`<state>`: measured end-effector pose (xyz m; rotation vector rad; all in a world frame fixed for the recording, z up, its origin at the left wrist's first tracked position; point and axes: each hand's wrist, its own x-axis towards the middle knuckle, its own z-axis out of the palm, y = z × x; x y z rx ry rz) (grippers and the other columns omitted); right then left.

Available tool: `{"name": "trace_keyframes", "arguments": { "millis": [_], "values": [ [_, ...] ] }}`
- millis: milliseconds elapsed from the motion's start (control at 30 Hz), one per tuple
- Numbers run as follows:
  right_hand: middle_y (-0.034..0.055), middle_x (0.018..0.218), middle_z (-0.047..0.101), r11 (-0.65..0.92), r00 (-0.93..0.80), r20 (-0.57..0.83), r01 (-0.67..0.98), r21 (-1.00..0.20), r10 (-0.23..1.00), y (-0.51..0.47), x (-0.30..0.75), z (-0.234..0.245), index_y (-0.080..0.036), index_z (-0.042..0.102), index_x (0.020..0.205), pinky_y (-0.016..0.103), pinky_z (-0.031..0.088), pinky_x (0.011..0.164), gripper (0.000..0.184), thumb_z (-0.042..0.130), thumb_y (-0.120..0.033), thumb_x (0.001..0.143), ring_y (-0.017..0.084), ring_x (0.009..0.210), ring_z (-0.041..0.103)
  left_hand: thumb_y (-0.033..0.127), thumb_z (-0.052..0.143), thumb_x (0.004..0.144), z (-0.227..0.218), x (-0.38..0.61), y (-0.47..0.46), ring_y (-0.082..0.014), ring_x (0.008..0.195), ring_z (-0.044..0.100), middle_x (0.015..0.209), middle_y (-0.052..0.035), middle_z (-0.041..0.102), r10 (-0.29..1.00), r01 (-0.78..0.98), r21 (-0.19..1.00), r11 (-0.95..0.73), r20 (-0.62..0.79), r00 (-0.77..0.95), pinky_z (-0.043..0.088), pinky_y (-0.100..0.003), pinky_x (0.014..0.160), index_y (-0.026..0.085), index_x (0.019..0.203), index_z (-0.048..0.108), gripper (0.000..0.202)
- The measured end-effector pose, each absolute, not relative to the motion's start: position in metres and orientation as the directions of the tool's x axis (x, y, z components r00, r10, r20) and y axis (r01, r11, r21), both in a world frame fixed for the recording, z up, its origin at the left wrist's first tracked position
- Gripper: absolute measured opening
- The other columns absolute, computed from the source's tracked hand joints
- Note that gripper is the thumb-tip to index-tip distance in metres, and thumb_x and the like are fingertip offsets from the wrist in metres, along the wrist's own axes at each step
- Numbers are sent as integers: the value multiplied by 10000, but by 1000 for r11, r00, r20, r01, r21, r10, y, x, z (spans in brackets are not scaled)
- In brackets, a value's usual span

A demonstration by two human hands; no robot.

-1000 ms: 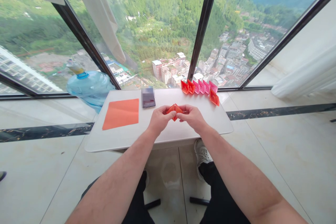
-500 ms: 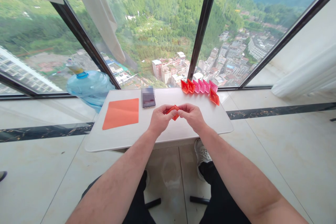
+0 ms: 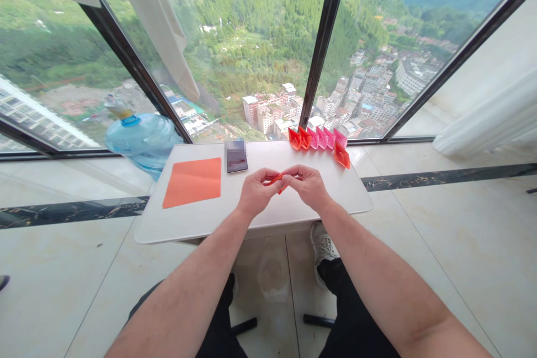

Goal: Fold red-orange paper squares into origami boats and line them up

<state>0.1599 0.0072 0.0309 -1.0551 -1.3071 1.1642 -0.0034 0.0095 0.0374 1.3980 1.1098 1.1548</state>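
Both my hands meet above the middle of a small white table [image 3: 180, 226]. My left hand [image 3: 255, 193] and my right hand [image 3: 308, 185] pinch a small folded orange paper piece [image 3: 277, 180] between their fingertips; only a thin edge of it shows, most of it hidden by my fingers. A flat orange paper sheet [image 3: 193, 182] lies on the table to the left. A row of several finished folded paper shapes [image 3: 321, 140], orange and pink, stands at the table's far right edge.
A phone [image 3: 236, 158] lies face up behind my hands. A blue water jug [image 3: 140, 140] lies on the floor by the window, left of the table. Slanted glass windows stand behind the table. A white curtain [image 3: 482, 123] hangs right. My shoe [image 3: 322, 246] shows under the table.
The orange paper piece, earlier showing as an open peaked shape between my fingers, is now pressed flatter and shows only as a thin edge. My hands stay in the same place.
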Motion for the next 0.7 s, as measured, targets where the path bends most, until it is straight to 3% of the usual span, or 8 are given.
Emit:
{"name": "trace_keyframes", "arguments": {
  "millis": [200,433,700],
  "values": [
    [32,787,728,151,-76,151,-7,-988,986,8,160,31,-201,718,818,349,570,721,237,772,-425,760,195,737,695,428,810,710,38,-4,9,-166,709,646,749,-34,729,985,99,987,-125,112,128,511,-282,697,174,803,744,279],
    [20,803,712,250,-34,248,134,-959,968,6,159,33,-211,705,815,346,557,765,159,711,-370,809,183,775,665,429,796,722,37,-4,9,-164,718,640,755,-31,735,985,121,984,-128,111,135,497,-277,700,176,810,757,271],
    [13,763,707,274,-5,278,179,-945,961,5,157,35,-194,700,782,318,531,739,123,691,-316,790,166,738,649,466,788,718,34,-5,11,-146,655,599,714,-24,717,983,122,985,-124,105,153,454,-261,618,162,786,750,314]
  ]
}}
